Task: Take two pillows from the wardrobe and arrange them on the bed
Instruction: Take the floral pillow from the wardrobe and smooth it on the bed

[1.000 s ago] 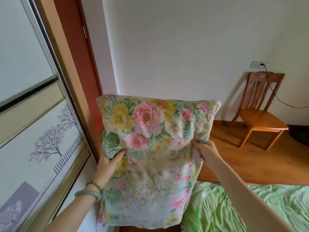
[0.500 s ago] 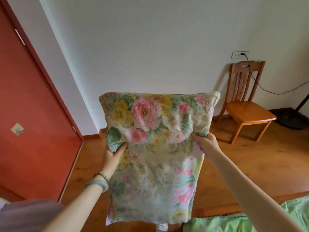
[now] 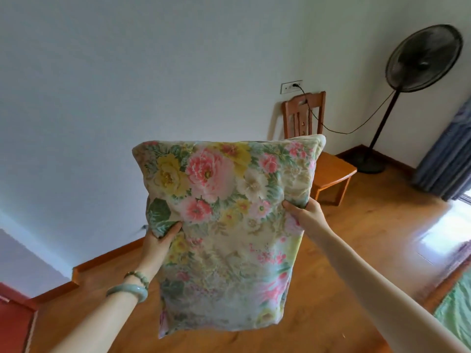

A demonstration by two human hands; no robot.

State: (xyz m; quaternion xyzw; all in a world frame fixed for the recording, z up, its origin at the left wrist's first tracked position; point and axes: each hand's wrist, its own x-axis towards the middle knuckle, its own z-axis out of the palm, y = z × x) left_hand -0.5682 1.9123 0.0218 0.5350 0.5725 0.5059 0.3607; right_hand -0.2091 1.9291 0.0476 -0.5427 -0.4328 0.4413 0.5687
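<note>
a floral pillow [image 3: 224, 233] hangs upright mid-air, pinched at its sides by the left hand [image 3: 160, 240] and right hand [image 3: 305, 215], the bed [image 3: 456, 312] at four o'clock; neither pillow is placed yet.

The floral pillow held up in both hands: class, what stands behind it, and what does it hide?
Behind the floral pillow stands a wooden chair against the wall; its backrest top and right seat edge show. The pillow covers the rest of the chair and the floor beyond.
</note>
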